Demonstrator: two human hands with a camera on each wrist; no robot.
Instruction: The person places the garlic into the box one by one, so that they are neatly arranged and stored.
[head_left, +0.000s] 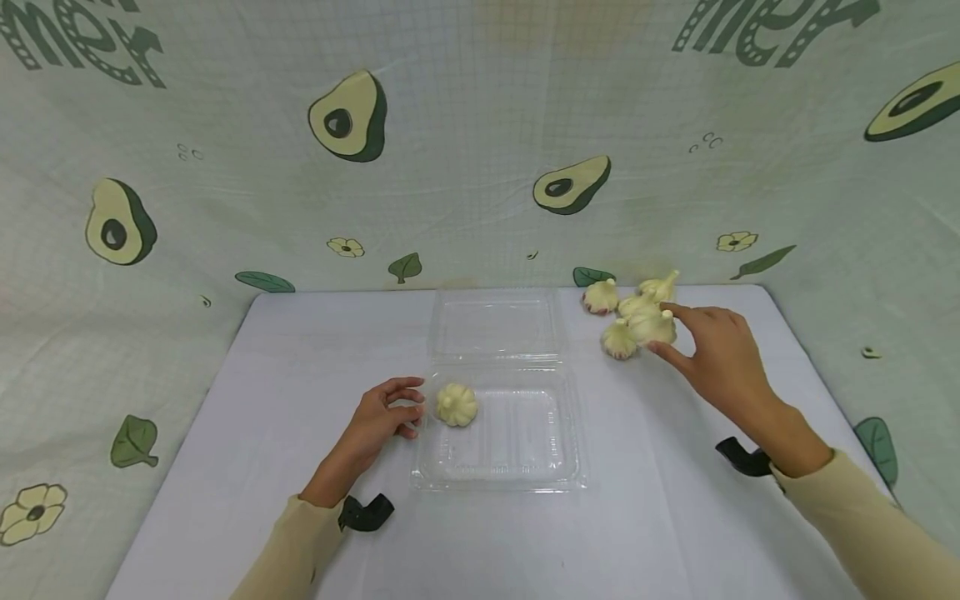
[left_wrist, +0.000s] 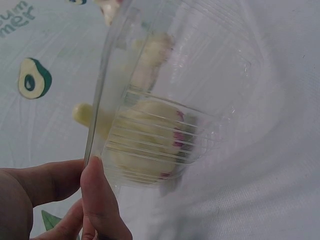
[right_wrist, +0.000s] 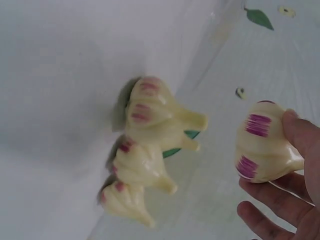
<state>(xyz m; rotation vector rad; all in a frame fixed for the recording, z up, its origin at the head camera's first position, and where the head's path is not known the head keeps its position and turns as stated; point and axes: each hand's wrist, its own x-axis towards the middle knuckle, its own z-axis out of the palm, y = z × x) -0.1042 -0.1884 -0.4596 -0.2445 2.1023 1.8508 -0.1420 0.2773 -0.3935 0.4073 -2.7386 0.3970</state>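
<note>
The head camera looks forward and down from above the near side of the table (head_left: pixel 510 542), far enough back to frame most of its top and the patterned cloth (head_left: pixel 465 125) behind. The left wrist camera sits close to the left grip (head_left: pixel 384 418), turned sideways so the tabletop stands at right, and looks through the clear box (head_left: pixel 517 425) at the garlic bulb inside (head_left: pixel 456 405); the head view shares both from above. The right wrist camera, also near and sideways, with tabletop at left, faces the cloth past the right grip (head_left: pixel 712 354), its held bulb (right_wrist: pixel 265 142) and the bulb cluster (right_wrist: pixel 142 165), all shared with the head view's right side.
</note>
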